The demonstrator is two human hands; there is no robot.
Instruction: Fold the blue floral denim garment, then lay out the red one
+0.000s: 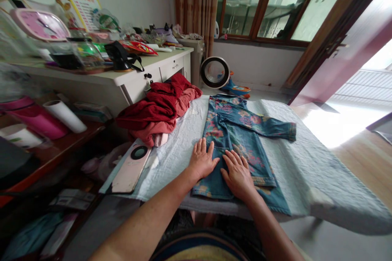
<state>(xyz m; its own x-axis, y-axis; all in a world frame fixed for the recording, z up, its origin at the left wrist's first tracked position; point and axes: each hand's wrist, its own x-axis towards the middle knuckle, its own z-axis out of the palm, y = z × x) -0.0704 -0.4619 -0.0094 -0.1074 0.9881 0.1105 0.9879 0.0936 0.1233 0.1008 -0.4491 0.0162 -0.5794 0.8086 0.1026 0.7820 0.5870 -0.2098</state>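
Note:
A pair of blue floral jeans [241, 130] lies spread on a padded board covered in pale cloth [306, 167]. One leg points off to the right. My left hand [201, 159] rests flat on the near end of the jeans, fingers stretched out. Beside it, my right hand [237, 173] also lies flat on the denim with its fingers apart. Neither hand holds anything.
A heap of red and pink clothes [159, 110] sits at the board's far left corner. A pink flat stand with a black disc [133, 165] lies at the left edge. A cluttered white desk [122, 75] stands to the left. A round fan [214, 72] is on the floor beyond.

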